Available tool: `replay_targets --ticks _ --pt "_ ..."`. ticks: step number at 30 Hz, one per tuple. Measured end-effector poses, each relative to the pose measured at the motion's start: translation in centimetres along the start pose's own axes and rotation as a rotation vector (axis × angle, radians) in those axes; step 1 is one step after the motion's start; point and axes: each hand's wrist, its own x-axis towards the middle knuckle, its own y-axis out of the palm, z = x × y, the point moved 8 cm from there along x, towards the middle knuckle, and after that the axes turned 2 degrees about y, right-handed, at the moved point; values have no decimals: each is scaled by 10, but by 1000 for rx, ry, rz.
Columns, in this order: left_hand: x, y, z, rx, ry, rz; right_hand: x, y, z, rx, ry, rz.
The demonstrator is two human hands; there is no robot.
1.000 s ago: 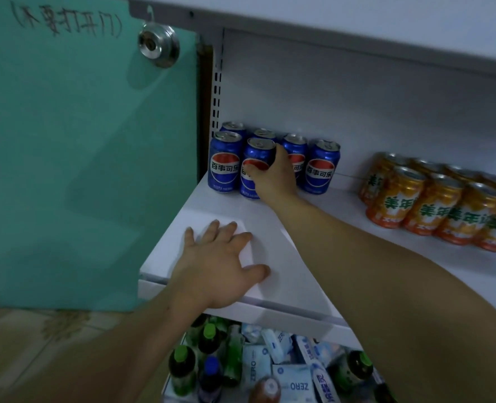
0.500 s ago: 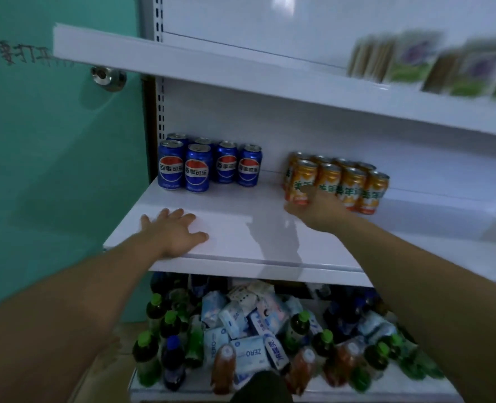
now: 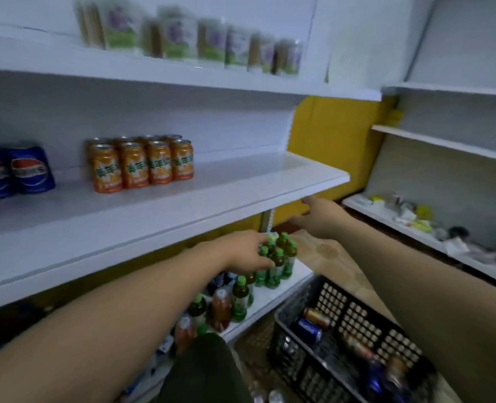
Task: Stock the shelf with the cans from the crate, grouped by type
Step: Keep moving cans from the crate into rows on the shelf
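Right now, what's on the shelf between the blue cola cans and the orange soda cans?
Nothing: the head view shows bare white shelf between the blue cola cans and the orange soda cans.

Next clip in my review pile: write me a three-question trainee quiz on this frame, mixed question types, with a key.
1. True or false: the orange cans stand to the right of the blue cans on the middle shelf.
2. Where are cans still waiting to be stocked? A) on the top shelf B) in the black crate C) in the left hand
3. Fill in: the right hand is empty and reaches past the shelf's ____ end.

Key: 1 true. 2 B; a blue can lies in the crate. 3 right.
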Motion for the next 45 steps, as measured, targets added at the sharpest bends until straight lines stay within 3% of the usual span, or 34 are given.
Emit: replay_targets --ticks 9,16,29,40,45 --pt "116 157 -127 46 183 383 -62 28 -263 64 493 0" --pt "190 281 -164 53 191 619 -84 97 -401 158 724 142" --pt "346 480 -161 -209 5 756 11 312 -576 346 927 345" --pt "421 656 -141 -517 -182 850 59 447 -683 495 1264 207" --pt "419 661 -137 -689 -293 846 57 446 -676 689 1255 -8"
